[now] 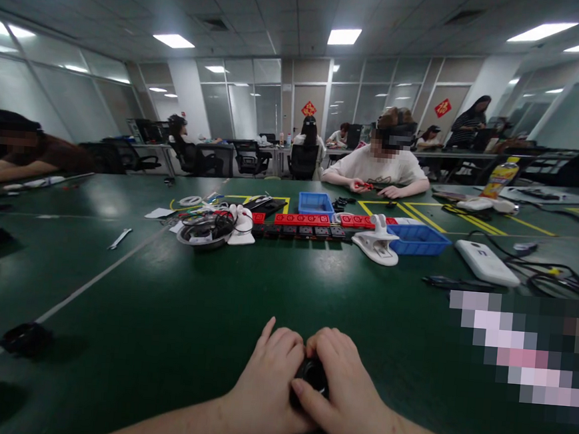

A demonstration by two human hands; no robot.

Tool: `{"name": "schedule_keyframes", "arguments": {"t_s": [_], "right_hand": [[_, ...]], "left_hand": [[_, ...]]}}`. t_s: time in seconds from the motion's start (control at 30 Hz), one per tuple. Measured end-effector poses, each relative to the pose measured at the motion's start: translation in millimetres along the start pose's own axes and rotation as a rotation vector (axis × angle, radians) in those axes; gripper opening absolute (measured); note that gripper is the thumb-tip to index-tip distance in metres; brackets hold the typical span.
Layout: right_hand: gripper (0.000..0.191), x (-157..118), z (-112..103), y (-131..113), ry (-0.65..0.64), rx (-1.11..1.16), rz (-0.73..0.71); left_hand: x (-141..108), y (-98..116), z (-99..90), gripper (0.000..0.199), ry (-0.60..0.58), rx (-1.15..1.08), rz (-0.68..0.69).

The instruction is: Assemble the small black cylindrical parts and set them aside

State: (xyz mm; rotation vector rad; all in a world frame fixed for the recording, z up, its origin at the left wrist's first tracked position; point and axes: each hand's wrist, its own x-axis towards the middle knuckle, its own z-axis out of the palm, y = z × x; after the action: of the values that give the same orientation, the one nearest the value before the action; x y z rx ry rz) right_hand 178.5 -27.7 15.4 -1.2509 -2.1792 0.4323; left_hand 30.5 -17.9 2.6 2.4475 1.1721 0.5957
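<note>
A small round black object (315, 375) with a ring-like opening sits between my two hands at the bottom centre, low over the green table. My left hand (275, 370) lies along its left side, fingers bent, the little finger sticking up. Around the right side curls my right hand (340, 375), its thumb across the front of the black object and its fingertips near the left hand's. The underside of the object is hidden by the palms.
Across the green table (202, 304) stand a metal bowl (204, 242) with cables, red power strips (302, 219), a white clamp (378, 241), blue bins (420, 241) and a white power bank (486, 262). A black coil (25, 338) lies left. A person (381, 164) sits opposite.
</note>
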Motion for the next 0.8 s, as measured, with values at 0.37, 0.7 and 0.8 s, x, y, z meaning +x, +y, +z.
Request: {"name": "schedule_keyframes", "arguments": {"t_s": [0.37,0.7,0.8], "right_hand": [[0.014,0,-8,2,-0.003,0.091,-0.206],[0.023,-2,-19,-10,-0.164,0.093,-0.598],[0.027,-3,-22,-11,-0.128,0.079,-0.615]], "left_hand": [[12,-18,-14.0,0.048,-0.192,-0.103,0.126],[16,-25,-14.1,0.051,-0.229,-0.085,0.216],[14,-22,-14.9,0.059,-0.259,-0.062,0.194]]}}
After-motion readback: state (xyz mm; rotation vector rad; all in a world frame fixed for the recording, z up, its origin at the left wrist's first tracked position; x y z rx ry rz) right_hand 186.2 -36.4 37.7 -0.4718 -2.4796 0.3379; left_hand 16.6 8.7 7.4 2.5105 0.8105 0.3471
